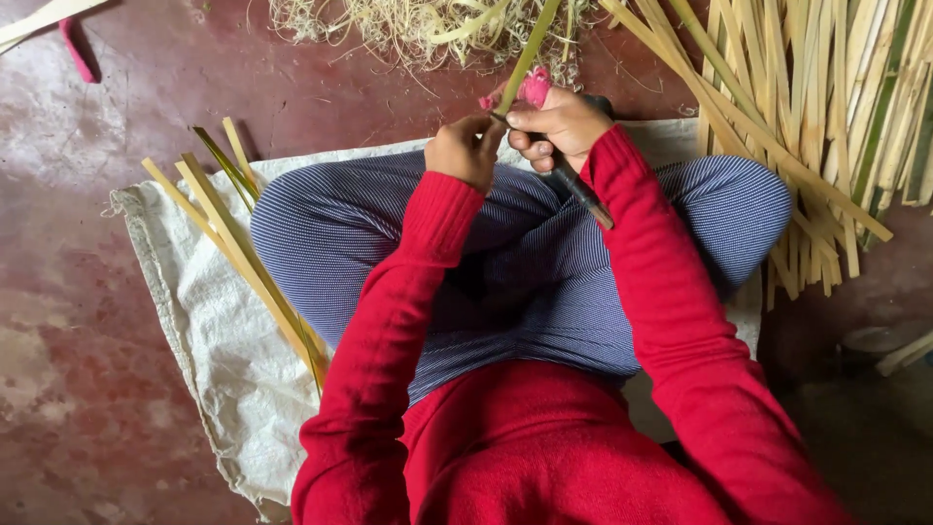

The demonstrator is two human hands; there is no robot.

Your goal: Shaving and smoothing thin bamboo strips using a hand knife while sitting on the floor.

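I hold a green bamboo strip (530, 53) upright in front of my crossed legs, its lower end meeting both hands and its length running up out of the top of the view. My left hand (465, 151) is closed on the strip's lower end, fingers pinched together, which steadies it. My right hand (556, 126) is clamped around a knife (580, 187), whose dark handle slants down past the wrist toward my right knee; the blade end sits at the strip, though I cannot tell how deep it bites. Pink cloth wrapping (533, 87) covers a fingertip, apparently as padding against the edge. I sit on a white woven sack (209, 311). Split pale strips (243, 262) lie just beside my left leg, a larger stack of strips (826, 107) lies to my right, and shavings (408, 24) are heaped ahead.
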